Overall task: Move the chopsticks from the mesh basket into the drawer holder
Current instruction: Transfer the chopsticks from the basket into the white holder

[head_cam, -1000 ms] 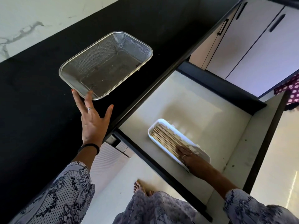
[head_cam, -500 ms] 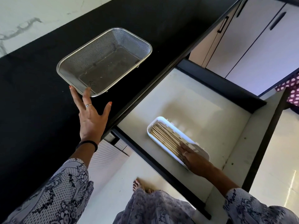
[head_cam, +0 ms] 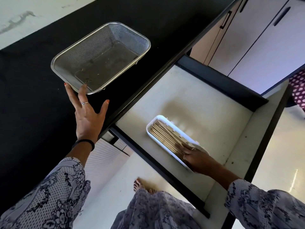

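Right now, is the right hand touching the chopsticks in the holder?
Touching: the head view shows the right hand with fingers lying flat on the chopsticks.

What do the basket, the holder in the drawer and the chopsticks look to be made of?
Mesh basket: metal, apparently steel; fine see-through mesh with a shiny silver rim.
Drawer holder: probably plastic; smooth, glossy white, rounded moulded corners.
Chopsticks: likely wood or bamboo; pale tan, matte, straight sticks lying side by side.

home kitchen, black countertop (head_cam: pixel 41 83), cabinets (head_cam: pixel 257 40), drawer (head_cam: pixel 214 103)
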